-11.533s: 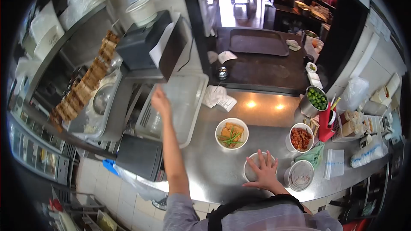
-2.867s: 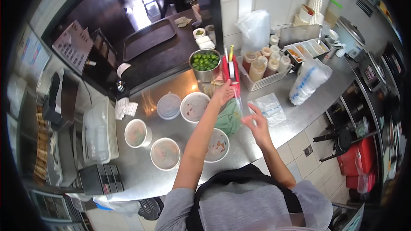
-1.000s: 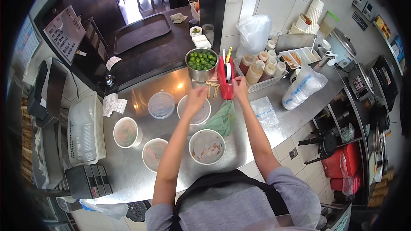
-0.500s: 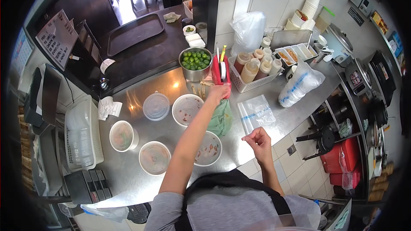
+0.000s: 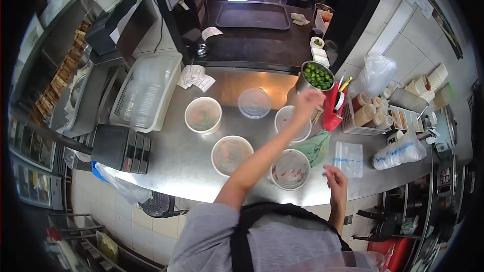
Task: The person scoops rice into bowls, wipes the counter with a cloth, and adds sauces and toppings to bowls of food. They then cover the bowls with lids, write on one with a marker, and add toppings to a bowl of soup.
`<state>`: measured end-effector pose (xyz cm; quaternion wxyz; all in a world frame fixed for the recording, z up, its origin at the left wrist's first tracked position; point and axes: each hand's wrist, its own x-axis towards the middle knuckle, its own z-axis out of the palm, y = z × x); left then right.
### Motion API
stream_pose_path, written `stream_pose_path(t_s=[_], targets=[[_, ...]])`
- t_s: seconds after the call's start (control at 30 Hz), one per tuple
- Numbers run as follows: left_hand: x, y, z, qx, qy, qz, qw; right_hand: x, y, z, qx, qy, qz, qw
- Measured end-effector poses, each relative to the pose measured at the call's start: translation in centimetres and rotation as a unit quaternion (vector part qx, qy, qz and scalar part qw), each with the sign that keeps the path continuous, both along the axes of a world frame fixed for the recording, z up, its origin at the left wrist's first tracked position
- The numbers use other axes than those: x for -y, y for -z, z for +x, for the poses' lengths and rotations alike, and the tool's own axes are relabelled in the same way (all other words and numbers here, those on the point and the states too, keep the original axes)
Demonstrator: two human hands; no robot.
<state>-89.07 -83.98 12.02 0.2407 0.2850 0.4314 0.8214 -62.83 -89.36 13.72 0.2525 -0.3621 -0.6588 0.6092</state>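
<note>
My left hand (image 5: 308, 102) reaches over the counter, just in front of a steel pot of green limes (image 5: 317, 75) and left of a red tape dispenser (image 5: 333, 106). Its fingers are blurred, so a grip cannot be made out. Loosely curled with fingers apart, my right hand (image 5: 337, 181) hovers by the counter's front edge, near flat clear plastic bags (image 5: 348, 159). Under my left forearm is a white bowl (image 5: 295, 130); nearer me stands another bowl (image 5: 290, 170) with reddish pieces inside. Two covered bowls (image 5: 203, 115) (image 5: 232, 155) and a round clear lid (image 5: 254, 103) lie further left.
A green cloth or bag (image 5: 315, 148) lies beside the bowls. Sauce bottles fill a white basket (image 5: 363, 127) at right, near a wrapped cup stack (image 5: 400, 152). At left are a basket of plastic lids (image 5: 169, 95), receipts (image 5: 196, 77) and a black drawer unit (image 5: 118, 147).
The view has swung left. My left hand has come off the tape dispenser and moved left, toward the lime pot's front. My right hand's pinch has loosened.
</note>
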Motion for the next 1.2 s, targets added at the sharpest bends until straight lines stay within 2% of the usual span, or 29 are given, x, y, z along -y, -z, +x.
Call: stream_pose_path(t_s=[0.03, 0.07, 0.1, 0.13, 0.17, 0.2, 0.27, 0.33, 0.4, 0.43, 0.5, 0.6, 0.7, 0.8, 0.83, 0.9, 0.93, 0.97, 1.07, 1.1, 1.17, 1.2], targets=[[3.8, -1.8, -2.2, -0.023, -0.043, 0.019, 0.999, 0.3, -1.3, -2.1, -0.002, -0.044, 0.029, 0.999], [7.1, -2.8, -4.1, -0.085, -0.146, -0.022, 0.985, 0.5, -2.4, -4.4, -0.004, -0.087, 0.06, 0.994], [11.4, -5.0, -5.5, -0.021, -0.169, 0.057, 0.984, 0.4, -2.2, -7.0, -0.025, -0.135, 0.056, 0.989], [15.3, -6.1, -7.0, -0.041, -0.237, 0.007, 0.971, 0.4, -1.7, -9.8, -0.045, -0.182, 0.051, 0.981], [17.8, -4.4, -9.8, -0.028, -0.295, -0.01, 0.955, 0.6, -1.8, -12.8, -0.046, -0.233, 0.053, 0.97], [20.3, -3.7, -11.9, -0.077, -0.394, -0.01, 0.916, 1.0, -1.9, -16.0, -0.048, -0.285, 0.056, 0.956], [25.1, -2.2, -15.5, -0.11, -0.468, -0.05, 0.876, 1.6, 0.0, -22.8, -0.091, -0.352, 0.074, 0.929], [28.5, 1.2, -19.1, -0.125, -0.502, -0.116, 0.848, 2.2, 2.7, -28.8, -0.051, -0.383, 0.073, 0.92], [31.0, 7.0, -22.0, -0.147, -0.516, -0.198, 0.82, 2.6, 5.6, -33.3, 0.054, -0.403, 0.131, 0.904], [31.7, 9.9, -22.9, -0.157, -0.522, -0.237, 0.804, 2.6, 8.1, -34.9, 0.07, -0.422, 0.1, 0.899], [32.4, 15.3, -23.6, -0.049, -0.462, -0.243, 0.852, 2.7, 12.0, -37.6, 0.103, -0.455, 0.039, 0.884], [31.9, 14.9, -21.4, 0.172, -0.372, -0.11, 0.906, 4.6, 11.4, -38.7, 0.11, -0.451, 0.016, 0.885], [32.1, 15.7, -21.0, 0.113, -0.401, -0.192, 0.889, 5.8, 9.3, -38.6, 0.177, -0.405, -0.006, 0.897], [32.5, 14.5, -20.8, 0.014, -0.443, -0.241, 0.863, 4.7, 12.3, -38.8, 0.148, -0.414, 0.056, 0.897], [32.9, 14.0, -20.5, 0.117, -0.422, -0.164, 0.884, 4.8, 11.8, -38.5, 0.112, -0.399, -0.063, 0.908], [32.5, 12.7, -19.0, 0.179, -0.342, -0.019, 0.922, 5.5, 10.9, -37.7, 0.034, -0.352, -0.297, 0.887], [32.0, 12.8, -18.0, 0.212, -0.297, 0.049, 0.93, 6.6, 11.1, -37.6, 0.03, -0.356, -0.299, 0.885], [31.0, 13.7, -17.4, 0.176, -0.298, -0.039, 0.937, 8.3, 11.5, -37.6, 0.026, -0.357, -0.304, 0.883], [30.0, 13.8, -17.2, 0.129, -0.382, -0.14, 0.904, 9.0, 9.9, -36.7, 0.04, -0.386, -0.3, 0.871], [30.6, 12.8, -17.4, 0.091, -0.361, -0.214, 0.903, 8.1, 9.1, -36.2, 0.045, -0.395, -0.292, 0.87], [32.4, 11.8, -18.3, -0.019, -0.314, -0.351, 0.882, 6.0, 8.6, -35.0, 0.014, -0.307, -0.18, 0.934], [32.8, 13.9, -19.9, -0.119, -0.378, -0.363, 0.843, 4.0, 8.1, -34.0, 0.001, -0.255, -0.118, 0.96]])
